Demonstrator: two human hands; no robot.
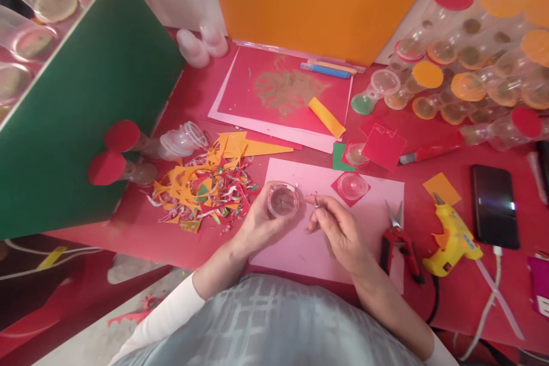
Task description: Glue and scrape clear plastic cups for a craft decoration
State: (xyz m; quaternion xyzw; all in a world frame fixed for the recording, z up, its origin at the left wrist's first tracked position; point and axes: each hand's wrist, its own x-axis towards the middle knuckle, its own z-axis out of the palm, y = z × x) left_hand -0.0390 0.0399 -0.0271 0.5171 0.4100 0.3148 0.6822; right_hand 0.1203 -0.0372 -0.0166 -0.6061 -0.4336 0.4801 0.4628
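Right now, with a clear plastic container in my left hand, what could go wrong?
The red-handled metal snips lie with blades open near your right hand; swinging outward might catch them. The yellow plastic glue gun's nozzle sits over an orange paper square, which it could mark if hot; heat can't be seen. The loose pile of orange, red and white scraps might cling to your left hand or the clear round plastic container.

Sheet (298,257): passable nearside, cup (283,202) beyond
Scraps (184,183): block left
Snips (395,233), glue gun (455,237): block right
Bottles (468,86): gaps probably narrow
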